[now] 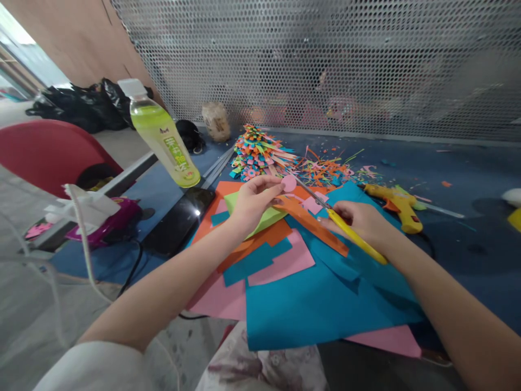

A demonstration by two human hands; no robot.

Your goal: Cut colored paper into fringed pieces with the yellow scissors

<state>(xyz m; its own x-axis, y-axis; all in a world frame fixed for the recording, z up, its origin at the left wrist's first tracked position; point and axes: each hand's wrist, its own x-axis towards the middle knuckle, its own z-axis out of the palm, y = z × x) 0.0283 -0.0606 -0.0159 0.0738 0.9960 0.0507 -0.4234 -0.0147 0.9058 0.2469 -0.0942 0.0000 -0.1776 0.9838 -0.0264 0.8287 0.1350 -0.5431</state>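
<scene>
Between the thumb and fingers of my left hand (257, 202) is a pink paper circle (289, 183). My right hand (358, 220) grips a pair of yellow-handled scissors (358, 239), whose blades point toward the circle's right edge. Whether the blades touch the paper I cannot tell. Under both hands lie loose sheets: a large blue sheet (309, 309), an orange strip (315, 224), pink paper (285, 263) and a lime green piece (266, 220), partly covered by my left hand. Just beyond stands a cone-shaped tree of multicoloured paper pieces (258, 152).
Paper scraps (325, 168) are heaped behind the scissors. A yellow glue gun (396, 203) lies to the right. At left are a tilted-looking drink bottle (165, 136), a black phone (181, 220) and a purple device (106, 220) with cables. A perforated metal panel (325, 65) closes off the back.
</scene>
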